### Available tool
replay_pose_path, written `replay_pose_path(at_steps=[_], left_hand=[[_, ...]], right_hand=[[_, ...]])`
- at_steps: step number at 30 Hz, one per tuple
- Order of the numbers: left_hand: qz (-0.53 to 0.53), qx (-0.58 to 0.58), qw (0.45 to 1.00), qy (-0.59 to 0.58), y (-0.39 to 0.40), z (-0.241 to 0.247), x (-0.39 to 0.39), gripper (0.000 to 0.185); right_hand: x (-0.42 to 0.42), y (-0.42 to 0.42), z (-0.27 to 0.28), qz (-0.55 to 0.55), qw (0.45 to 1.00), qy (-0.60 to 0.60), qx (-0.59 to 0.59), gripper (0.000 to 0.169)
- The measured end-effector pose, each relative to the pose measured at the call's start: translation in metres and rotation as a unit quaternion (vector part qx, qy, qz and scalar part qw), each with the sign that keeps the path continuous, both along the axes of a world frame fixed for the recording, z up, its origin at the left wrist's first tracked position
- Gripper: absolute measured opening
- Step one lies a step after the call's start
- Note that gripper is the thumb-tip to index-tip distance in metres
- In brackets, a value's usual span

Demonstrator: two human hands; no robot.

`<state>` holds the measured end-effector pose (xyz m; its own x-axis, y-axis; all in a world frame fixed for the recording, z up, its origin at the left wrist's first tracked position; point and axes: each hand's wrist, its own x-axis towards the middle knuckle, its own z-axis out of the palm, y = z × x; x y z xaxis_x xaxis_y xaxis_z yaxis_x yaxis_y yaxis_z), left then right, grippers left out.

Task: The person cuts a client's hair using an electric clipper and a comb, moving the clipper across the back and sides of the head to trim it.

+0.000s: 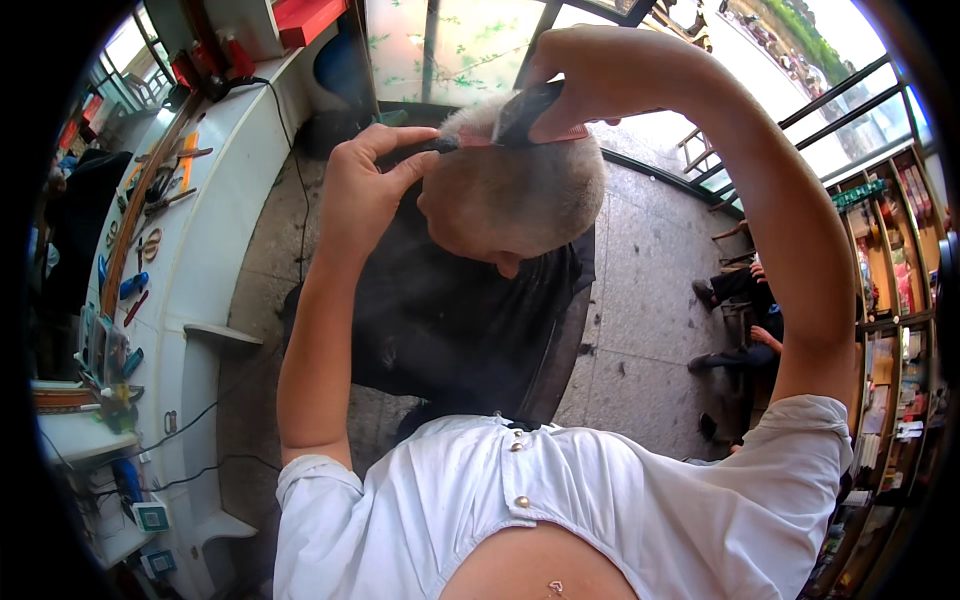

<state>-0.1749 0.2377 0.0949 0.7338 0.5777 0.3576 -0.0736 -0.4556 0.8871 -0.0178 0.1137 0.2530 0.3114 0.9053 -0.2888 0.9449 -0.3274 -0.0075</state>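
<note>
Before me sits a person with short pale hair (517,195), head bowed, draped in a black cape (450,322). My left hand (364,184) is at one side of that head. Its thumb and forefinger pinch the dark end of a red comb (474,136), which lies across the hair. From above, my right hand (581,82) grips a dark hair clipper (525,116) against the comb. The clipper hides the comb's middle, and the red teeth show again on its far side.
At left, a white counter (217,172) carries scissors (152,245), a blue clip-like object (133,286) and a mirror. A black cord (300,187) hangs from it. Seated people (739,360) are at right, by stocked shelves (885,300). Glass doors (465,45) stand ahead.
</note>
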Motion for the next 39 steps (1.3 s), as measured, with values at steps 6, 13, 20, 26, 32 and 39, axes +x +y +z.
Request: replay_pose_path(at_steps=[6,13,20,26,32,39], left_hand=[[-0.153,-0.037,0.987,0.034,-0.01,0.016,-0.011,0.024],[-0.073,0.031,0.995,0.06,-0.026,0.02,-0.003,0.024],[-0.027,0.053,0.997,0.048,-0.026,0.019,0.008,0.022],[-0.02,0.056,0.998,0.037,-0.026,0.02,0.01,0.022],[-0.077,0.041,0.995,0.04,-0.024,0.021,0.006,0.022],[-0.069,0.043,0.995,0.056,-0.018,0.024,0.011,0.023]], right_hand=[[0.017,-0.034,-0.007,-0.03,0.996,-0.008,0.083,0.038],[0.028,-0.081,-0.016,-0.074,0.995,-0.051,0.042,0.042],[0.031,-0.082,-0.018,-0.095,0.995,-0.037,0.007,0.043],[0.026,-0.066,-0.021,0.012,0.993,-0.053,0.102,0.042],[0.025,-0.062,-0.013,0.001,0.994,-0.078,0.073,0.045],[0.049,-0.073,-0.007,-0.102,0.994,-0.032,-0.032,0.045]])
